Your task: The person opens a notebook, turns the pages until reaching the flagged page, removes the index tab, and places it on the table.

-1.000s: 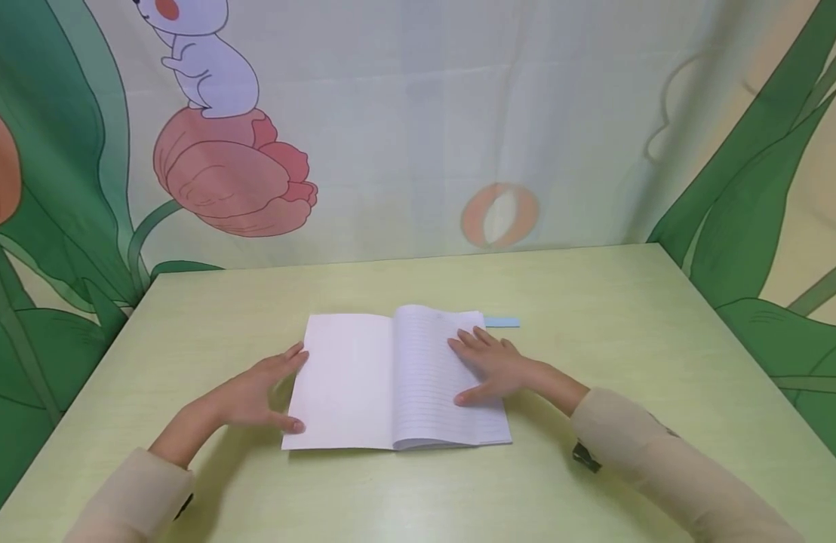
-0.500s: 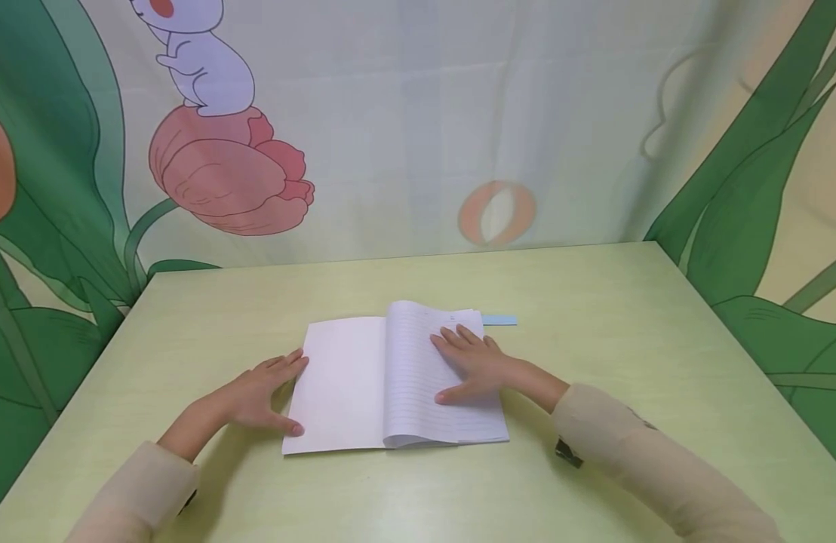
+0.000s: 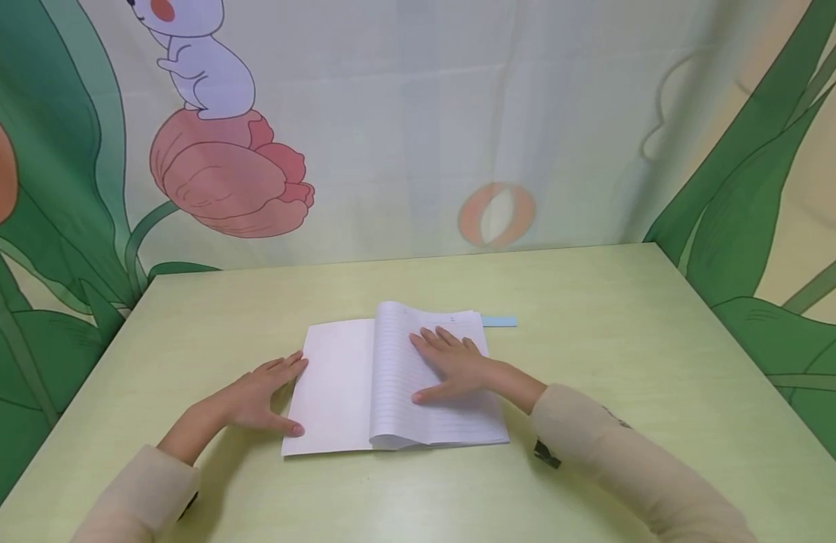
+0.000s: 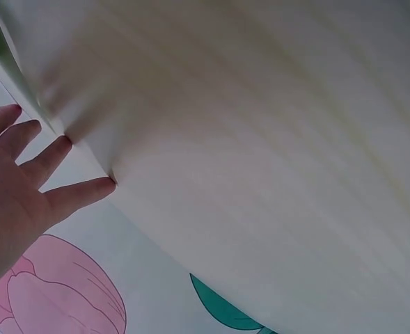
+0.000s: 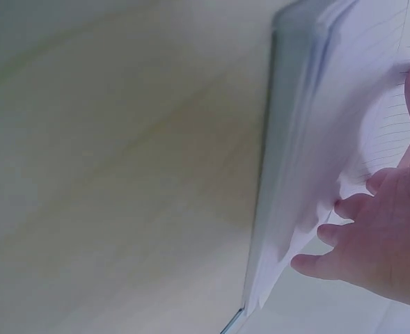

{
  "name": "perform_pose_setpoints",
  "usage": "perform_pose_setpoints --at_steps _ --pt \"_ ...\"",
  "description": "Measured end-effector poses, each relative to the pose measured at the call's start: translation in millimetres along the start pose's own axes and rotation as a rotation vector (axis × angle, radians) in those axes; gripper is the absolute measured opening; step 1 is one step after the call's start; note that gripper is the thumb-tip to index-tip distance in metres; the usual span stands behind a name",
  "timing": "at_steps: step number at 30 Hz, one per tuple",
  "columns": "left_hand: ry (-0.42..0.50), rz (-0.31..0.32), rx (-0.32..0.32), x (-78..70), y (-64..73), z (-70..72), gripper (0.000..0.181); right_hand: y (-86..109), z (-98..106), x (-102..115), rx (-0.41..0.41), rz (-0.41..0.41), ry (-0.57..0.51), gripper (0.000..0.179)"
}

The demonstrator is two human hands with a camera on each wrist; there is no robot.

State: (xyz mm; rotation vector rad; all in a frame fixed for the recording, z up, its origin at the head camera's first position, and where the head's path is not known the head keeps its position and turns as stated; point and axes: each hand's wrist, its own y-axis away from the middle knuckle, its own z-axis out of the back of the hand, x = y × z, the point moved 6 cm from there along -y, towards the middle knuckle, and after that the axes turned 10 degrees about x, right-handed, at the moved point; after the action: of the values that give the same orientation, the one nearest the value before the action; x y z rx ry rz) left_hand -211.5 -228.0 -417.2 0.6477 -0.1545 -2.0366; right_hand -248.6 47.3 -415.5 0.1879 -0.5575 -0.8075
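An open notebook (image 3: 339, 385) lies on the table, its left page blank white. On the right, a lined page (image 3: 398, 415) bulges up in a curve near the spine. My right hand (image 3: 452, 371) rests on that lined page with fingers spread; the right wrist view shows the hand (image 5: 379, 229) over the notebook's thick page edges (image 5: 295, 139). At the left edge of the blank page, my left hand (image 3: 262, 396) touches with thumb and fingertips, fingers spread. In the left wrist view its fingers (image 4: 79, 196) reach to the table surface.
A light blue strip (image 3: 499, 321) sticks out from under the notebook's upper right side. The pale green table (image 3: 594, 302) ends at a curtain (image 3: 377, 151) printed with flowers, leaves and a white animal.
My right hand has slid left across the lined page, and the page's curved bulge has shifted left over the blank page. The left hand stays at the left edge.
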Motion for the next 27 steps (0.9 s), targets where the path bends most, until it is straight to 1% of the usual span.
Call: perform_pose_setpoints --at_steps 4,9,14,21,25,27 --pt "0.019 -0.019 -0.007 -1.3 0.1 0.2 0.104 -2.6 0 6 0.002 0.002 -0.005 0.094" --pt "0.053 -0.016 -0.013 -1.0 -1.1 0.3 0.101 -8.9 -1 13 0.005 0.002 0.003 0.093" --pt "0.084 -0.015 -0.024 0.6 -2.6 -0.3 0.09 -15.3 -3 21 0.013 0.002 -0.003 0.094" --pt "0.159 -0.043 -0.03 -1.8 -1.2 2.4 0.075 -23.3 -7 36 0.013 0.04 -0.027 0.091" --pt "0.21 -0.068 -0.035 -2.8 -1.6 5.3 0.072 -25.9 -9 47 0.029 0.068 -0.035 0.088" --pt "0.228 -0.071 -0.038 -3.1 -1.6 7.0 0.071 -27.1 -10 53 0.042 0.077 -0.026 0.088"
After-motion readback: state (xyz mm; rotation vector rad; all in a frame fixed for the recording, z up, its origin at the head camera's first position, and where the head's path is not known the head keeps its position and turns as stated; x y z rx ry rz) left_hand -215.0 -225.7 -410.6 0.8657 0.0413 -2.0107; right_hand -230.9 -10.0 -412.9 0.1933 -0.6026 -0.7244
